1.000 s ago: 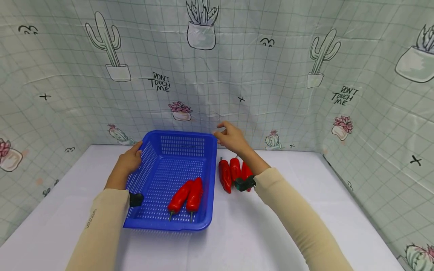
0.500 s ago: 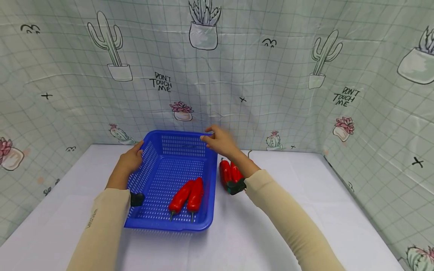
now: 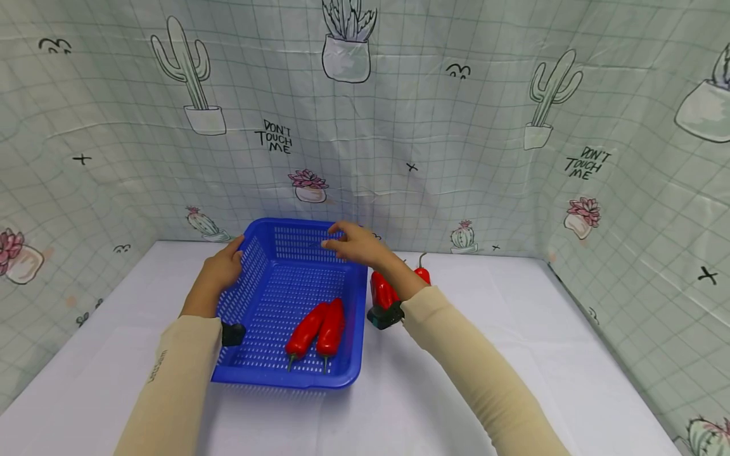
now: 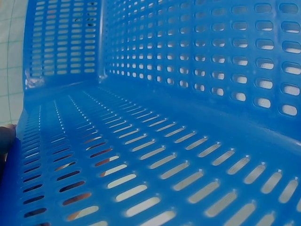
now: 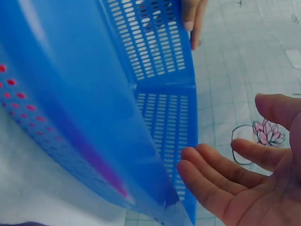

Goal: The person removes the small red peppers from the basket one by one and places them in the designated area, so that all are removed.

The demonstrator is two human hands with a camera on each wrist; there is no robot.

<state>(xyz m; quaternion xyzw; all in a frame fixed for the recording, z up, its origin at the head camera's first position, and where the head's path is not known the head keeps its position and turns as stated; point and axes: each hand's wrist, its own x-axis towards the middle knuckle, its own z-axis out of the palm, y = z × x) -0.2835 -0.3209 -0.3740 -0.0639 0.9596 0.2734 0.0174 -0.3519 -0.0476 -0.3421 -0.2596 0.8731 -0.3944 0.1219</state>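
A blue plastic basket [image 3: 365,329] with slotted walls stands on the table in the head view. My left hand [image 3: 222,269] grips its left rim near the back corner, the thumb on the inner side. Two red chili peppers [image 3: 305,329] lie inside, at the front right. Over the back wall, near the right corner, my right hand [image 3: 353,244] hovers with loosely bent fingers and holds nothing. In the right wrist view its fingertips [image 5: 188,155] are right by the basket's rim, thumb spread apart. Several more red peppers [image 3: 381,290] lie right of the basket, partly hidden by my right forearm.
The white-covered table [image 3: 485,354] extends around the basket. Behind it hangs a grid-patterned cloth [image 3: 388,114] printed with cacti, close to the basket's back wall. A dark wrist camera [image 3: 384,315] on my right arm overlaps the peppers outside the basket.
My right hand has moved left, from outside the back right corner to over the basket's back wall. Its forearm now covers different peppers. The left hand keeps its grip; the basket stays put.
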